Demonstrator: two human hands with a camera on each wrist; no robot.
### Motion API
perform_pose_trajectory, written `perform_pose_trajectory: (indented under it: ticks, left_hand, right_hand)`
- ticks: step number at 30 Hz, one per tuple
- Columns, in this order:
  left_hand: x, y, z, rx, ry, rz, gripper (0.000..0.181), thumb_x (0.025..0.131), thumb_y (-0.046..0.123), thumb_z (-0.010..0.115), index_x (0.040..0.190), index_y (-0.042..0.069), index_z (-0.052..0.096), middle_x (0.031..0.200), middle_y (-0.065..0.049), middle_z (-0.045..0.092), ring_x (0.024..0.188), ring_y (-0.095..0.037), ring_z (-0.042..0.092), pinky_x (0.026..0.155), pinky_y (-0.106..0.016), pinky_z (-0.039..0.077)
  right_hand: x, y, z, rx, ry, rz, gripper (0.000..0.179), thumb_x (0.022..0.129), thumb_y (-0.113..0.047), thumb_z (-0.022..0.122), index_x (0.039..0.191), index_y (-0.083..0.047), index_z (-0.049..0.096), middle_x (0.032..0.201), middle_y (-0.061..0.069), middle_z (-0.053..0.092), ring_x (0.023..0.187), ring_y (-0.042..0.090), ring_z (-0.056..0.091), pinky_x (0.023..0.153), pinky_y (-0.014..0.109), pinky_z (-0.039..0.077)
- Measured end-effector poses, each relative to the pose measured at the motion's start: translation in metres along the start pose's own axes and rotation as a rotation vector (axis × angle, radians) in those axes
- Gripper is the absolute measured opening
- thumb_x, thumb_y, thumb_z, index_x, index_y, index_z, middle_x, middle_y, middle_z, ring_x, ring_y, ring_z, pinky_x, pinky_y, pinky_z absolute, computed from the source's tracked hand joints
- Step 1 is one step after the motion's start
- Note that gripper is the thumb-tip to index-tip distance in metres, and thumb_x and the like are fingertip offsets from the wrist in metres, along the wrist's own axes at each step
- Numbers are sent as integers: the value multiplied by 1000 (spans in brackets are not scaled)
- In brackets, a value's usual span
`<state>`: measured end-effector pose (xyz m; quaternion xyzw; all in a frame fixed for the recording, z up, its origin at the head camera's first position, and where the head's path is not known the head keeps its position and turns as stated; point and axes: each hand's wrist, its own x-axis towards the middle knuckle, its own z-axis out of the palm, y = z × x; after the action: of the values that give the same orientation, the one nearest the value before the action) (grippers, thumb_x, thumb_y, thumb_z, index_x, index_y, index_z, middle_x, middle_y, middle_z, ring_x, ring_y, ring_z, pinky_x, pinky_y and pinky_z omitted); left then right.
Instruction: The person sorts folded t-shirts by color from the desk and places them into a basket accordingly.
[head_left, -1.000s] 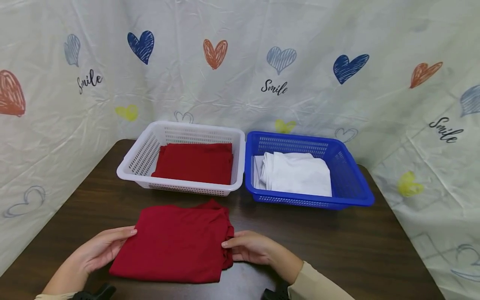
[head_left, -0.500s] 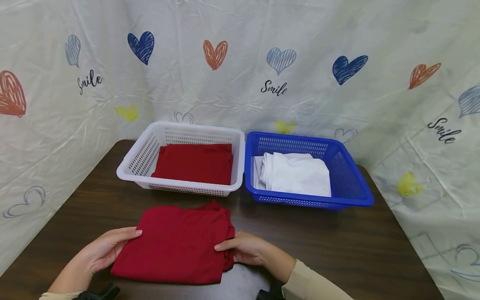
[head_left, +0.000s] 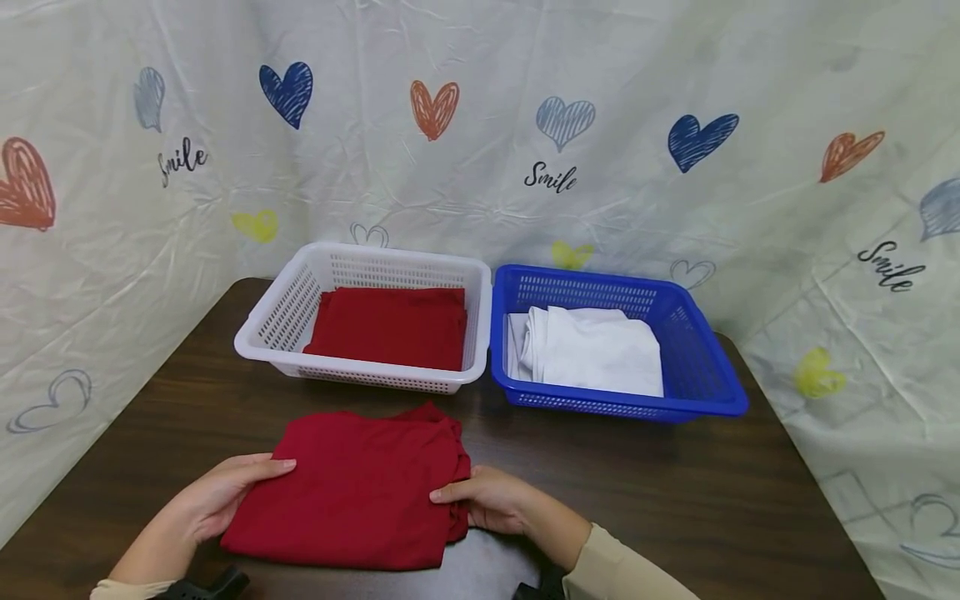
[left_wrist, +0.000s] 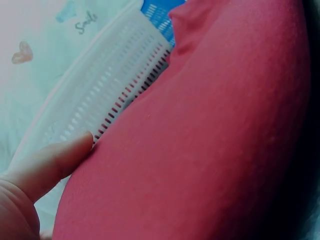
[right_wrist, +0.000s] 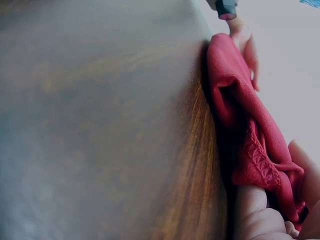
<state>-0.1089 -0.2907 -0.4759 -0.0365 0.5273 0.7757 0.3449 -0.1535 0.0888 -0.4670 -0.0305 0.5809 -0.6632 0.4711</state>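
A folded red cloth garment point(head_left: 352, 492) lies on the dark wooden table in front of me. My left hand point(head_left: 225, 496) grips its left edge, the thumb on top and the other fingers tucked underneath. On the opposite side my right hand point(head_left: 498, 498) pinches the bunched edge, thumb above and fingers below. In the right wrist view the garment point(right_wrist: 250, 120) shows its stacked layers and a gathered seam, with fingers under it. The left wrist view has the thumb point(left_wrist: 65, 160) pressed on the smooth red fabric point(left_wrist: 190, 150).
Behind the garment stands a white basket point(head_left: 360, 377) with folded red cloth point(head_left: 390, 327) inside. Right beside it, a blue basket point(head_left: 705, 358) holds folded white cloth point(head_left: 600, 350). A white curtain point(head_left: 480, 50) printed with hearts hangs behind the table point(head_left: 637, 500).
My left hand has slid slightly right, its thumb farther over the garment's edge. The right thumb has also moved a little inward onto the cloth. The baskets stay put.
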Motion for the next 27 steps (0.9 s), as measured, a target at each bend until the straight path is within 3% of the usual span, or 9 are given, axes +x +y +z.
perform_pose_trajectory:
  ticks: [8, 27]
  left_hand:
    - [4, 0, 8, 42, 86, 11, 21, 106, 24, 45, 112, 18, 65, 104, 2, 76, 96, -18, 75, 87, -40, 61]
    - [6, -6, 9, 42, 96, 25, 17, 104, 20, 49, 115, 16, 61, 104, -1, 77, 95, -22, 75, 86, -45, 60]
  right_hand:
    - [1, 2, 0, -6, 12, -6, 29, 95, -9, 62, 124, -2, 62, 103, 0, 74, 94, 10, 70, 82, 30, 60]
    - [-1, 3, 1, -14, 34, -22, 29, 96, -9, 60, 123, 0, 61, 100, 0, 74, 91, 10, 70, 79, 30, 60]
